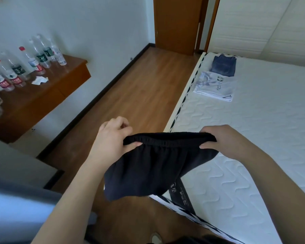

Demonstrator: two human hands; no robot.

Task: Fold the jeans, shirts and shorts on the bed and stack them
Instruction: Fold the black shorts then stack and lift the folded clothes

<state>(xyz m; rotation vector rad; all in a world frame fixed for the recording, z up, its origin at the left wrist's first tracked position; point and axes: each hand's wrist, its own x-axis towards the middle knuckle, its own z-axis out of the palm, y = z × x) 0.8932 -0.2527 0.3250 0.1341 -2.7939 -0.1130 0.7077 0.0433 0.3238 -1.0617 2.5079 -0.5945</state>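
Black fabric shorts with elastic waistband held up in the air over the bed's near corner — not resting on the white quilted mattress. Left hand pinches the waistband's left end, thumb in front, fingers curled behind. Right hand grips the right end the same way. Waistband stretched level between them; legs hang down. Further up the mattress edge: folded pale shirt — folded blue denim jeans just beyond it, touching.
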